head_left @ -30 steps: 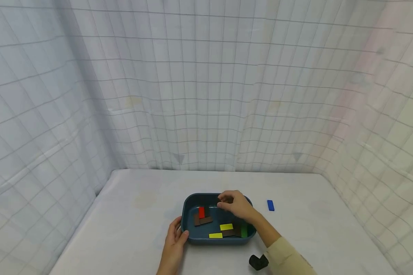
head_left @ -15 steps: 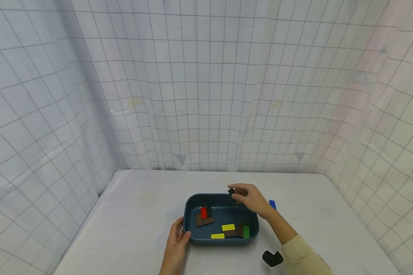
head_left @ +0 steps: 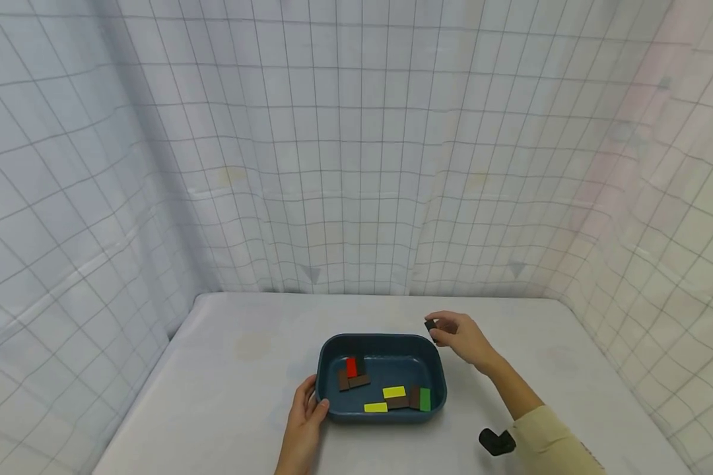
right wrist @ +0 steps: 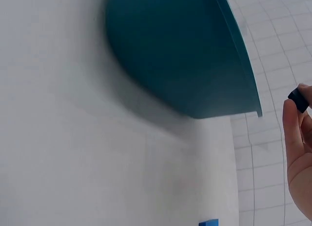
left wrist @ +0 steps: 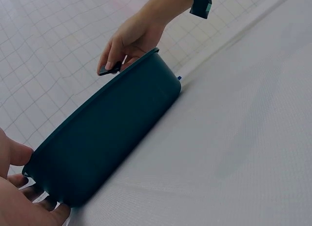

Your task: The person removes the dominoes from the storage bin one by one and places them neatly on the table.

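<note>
My left hand grips the left end of a dark teal plastic tub, thumb at its rim. Beyond the tub's back right corner, my right hand pinches a small black block between thumb and fingers, above rim height. Inside the tub lie a red block, two yellow blocks, a green block, a dark block and several brown blocks. The left wrist view shows the tub's outer wall, which hides its contents.
A blue block rests on the white table to the right of the tub; my right hand covers it in the head view. A black device sits at my right wrist. White gridded curtains enclose the table.
My right hand has lifted out of the tub with the black block and moved right, past the rim and over the blue block. My left hand has stayed on the tub.
</note>
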`<state>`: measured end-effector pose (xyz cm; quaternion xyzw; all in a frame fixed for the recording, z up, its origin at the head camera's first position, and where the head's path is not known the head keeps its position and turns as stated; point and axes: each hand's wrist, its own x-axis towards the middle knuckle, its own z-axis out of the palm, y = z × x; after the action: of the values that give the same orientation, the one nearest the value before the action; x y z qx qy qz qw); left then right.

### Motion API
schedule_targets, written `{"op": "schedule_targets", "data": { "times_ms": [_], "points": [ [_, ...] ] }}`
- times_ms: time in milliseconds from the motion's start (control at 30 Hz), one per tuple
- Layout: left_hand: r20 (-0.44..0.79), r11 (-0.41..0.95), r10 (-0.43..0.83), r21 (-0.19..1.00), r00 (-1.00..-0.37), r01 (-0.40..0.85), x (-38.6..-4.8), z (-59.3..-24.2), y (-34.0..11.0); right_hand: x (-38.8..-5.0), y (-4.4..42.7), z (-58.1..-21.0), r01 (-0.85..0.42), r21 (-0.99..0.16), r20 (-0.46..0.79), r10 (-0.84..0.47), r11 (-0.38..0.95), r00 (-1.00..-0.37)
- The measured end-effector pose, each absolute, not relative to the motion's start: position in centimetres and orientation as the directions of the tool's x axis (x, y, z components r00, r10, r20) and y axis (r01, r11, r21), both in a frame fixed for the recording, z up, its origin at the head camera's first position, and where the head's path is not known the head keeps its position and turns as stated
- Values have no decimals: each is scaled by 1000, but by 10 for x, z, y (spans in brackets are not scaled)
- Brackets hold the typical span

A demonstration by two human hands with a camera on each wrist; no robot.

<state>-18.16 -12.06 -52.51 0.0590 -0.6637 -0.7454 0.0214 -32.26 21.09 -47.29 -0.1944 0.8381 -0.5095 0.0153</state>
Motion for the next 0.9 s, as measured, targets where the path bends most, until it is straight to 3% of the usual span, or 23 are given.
{"op": "schedule_targets", "data": {
  "times_ms": [500,900],
  "points": [
    [-63,-118,-106,992,-992,-51,-183,-527,-120,-314,247,-469,-207,-864,112,-227,459,-968],
    [-74,-124,-116,990,-990,-60,-184,-527,-120,-319,283,-494,-153,-852,68,-184,500,-981]
  ]
}}
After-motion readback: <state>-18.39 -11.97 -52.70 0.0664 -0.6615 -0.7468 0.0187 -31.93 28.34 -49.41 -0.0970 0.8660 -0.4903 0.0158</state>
